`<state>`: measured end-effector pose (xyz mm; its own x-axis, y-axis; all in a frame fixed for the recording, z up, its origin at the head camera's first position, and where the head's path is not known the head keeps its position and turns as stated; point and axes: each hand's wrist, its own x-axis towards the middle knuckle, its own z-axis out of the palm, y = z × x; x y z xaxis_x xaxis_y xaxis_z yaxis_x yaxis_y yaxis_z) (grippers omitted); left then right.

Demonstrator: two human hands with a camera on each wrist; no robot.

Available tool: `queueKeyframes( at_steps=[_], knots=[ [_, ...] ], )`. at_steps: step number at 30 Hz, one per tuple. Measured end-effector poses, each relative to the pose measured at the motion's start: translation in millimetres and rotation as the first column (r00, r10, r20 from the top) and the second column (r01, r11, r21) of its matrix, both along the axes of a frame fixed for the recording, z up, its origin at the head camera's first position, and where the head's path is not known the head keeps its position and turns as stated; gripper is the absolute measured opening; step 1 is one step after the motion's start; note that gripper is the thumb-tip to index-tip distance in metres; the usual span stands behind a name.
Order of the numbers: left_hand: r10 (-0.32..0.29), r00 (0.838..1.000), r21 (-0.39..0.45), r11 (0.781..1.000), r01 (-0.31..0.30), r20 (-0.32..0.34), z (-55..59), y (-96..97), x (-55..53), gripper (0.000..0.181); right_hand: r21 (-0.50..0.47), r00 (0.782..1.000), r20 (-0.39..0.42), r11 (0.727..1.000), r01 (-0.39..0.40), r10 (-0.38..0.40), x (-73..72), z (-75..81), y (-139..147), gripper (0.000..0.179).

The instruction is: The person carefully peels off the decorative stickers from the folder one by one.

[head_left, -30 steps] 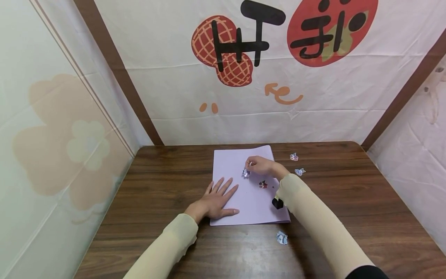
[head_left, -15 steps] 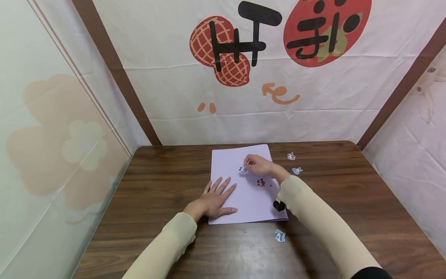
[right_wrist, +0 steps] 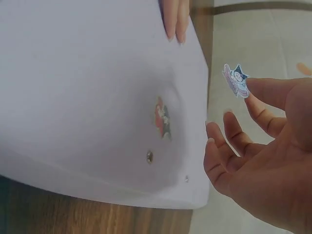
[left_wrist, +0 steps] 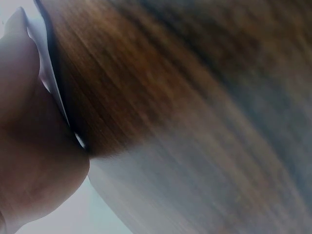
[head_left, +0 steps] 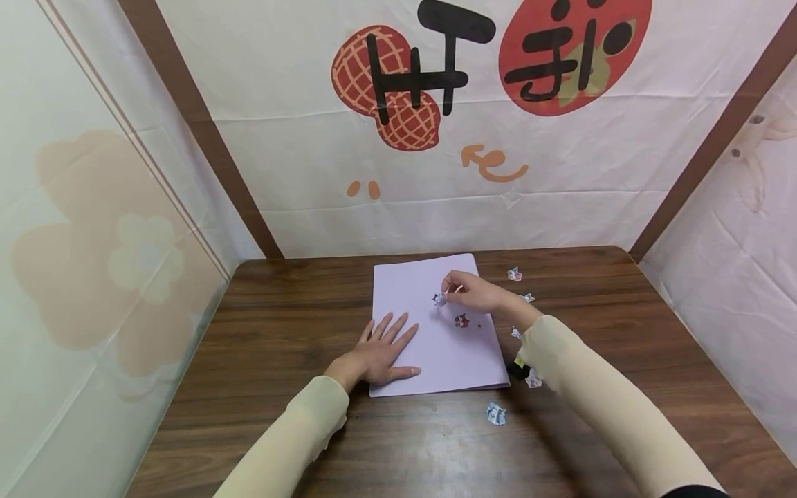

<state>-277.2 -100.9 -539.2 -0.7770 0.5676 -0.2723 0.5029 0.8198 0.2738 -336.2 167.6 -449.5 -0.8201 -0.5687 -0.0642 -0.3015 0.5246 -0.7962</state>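
Note:
A pale purple folded sheet or folder (head_left: 429,360) lies on the table. My left hand (head_left: 378,354) rests on its left side, fingers spread; the left wrist view shows only part of that hand, close up. Above the sheet my right hand (head_left: 476,292) pinches a small blue and lilac cartoon sticker (right_wrist: 236,81) between thumb and index finger, the other fingers loosely bent. The sticker is off the surface. Below it, a red and black cartoon sticker (head_left: 461,321) lies on the sheet, with a tiny dark spot (head_left: 479,326) beside it.
Several loose stickers lie on the brown wooden table (head_left: 286,325): a pinkish one (head_left: 514,274) at the back right, others along the sheet's right side, and a blue one (head_left: 496,413) in front. A printed cloth wall (head_left: 299,166) stands behind the table.
My right hand has lifted and shifted slightly right with the sticker. More loose stickers now show beside the right sleeve. My left hand keeps its place on the sheet.

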Motion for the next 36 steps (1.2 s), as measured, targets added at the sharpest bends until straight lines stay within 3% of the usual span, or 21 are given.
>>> queueKeyframes(
  at_steps=[10,15,25,32,36],
  knots=[
    [-0.004,1.0,-0.011,1.0,0.003,-0.008,3.7,0.7,2.2,0.092,-0.044,0.994,-0.02,0.993,-0.111,0.11,30.9,12.3,-4.2,0.011],
    [-0.009,1.0,-0.015,1.0,0.008,-0.019,3.2,0.8,0.4,0.094,-0.038,0.983,-0.088,0.985,-0.166,0.162,45.5,4.4,-11.7,0.01],
    [-0.031,0.999,-0.007,1.0,0.03,-0.036,-2.4,-1.1,-9.5,0.093,-0.007,0.975,-0.04,0.976,-0.218,0.217,72.0,-10.8,-17.7,0.011],
    [-0.042,0.999,0.016,0.999,0.043,-0.032,1.9,-1.5,-7.4,0.093,0.039,0.966,-0.054,0.967,-0.252,0.254,91.1,-19.9,-11.7,0.007],
    [-0.037,0.999,0.019,0.999,0.037,-0.03,-1.0,-1.7,-7.8,0.093,0.074,0.962,-0.073,0.964,-0.256,0.261,103.8,-27.7,-6.0,0.006]
  ],
)
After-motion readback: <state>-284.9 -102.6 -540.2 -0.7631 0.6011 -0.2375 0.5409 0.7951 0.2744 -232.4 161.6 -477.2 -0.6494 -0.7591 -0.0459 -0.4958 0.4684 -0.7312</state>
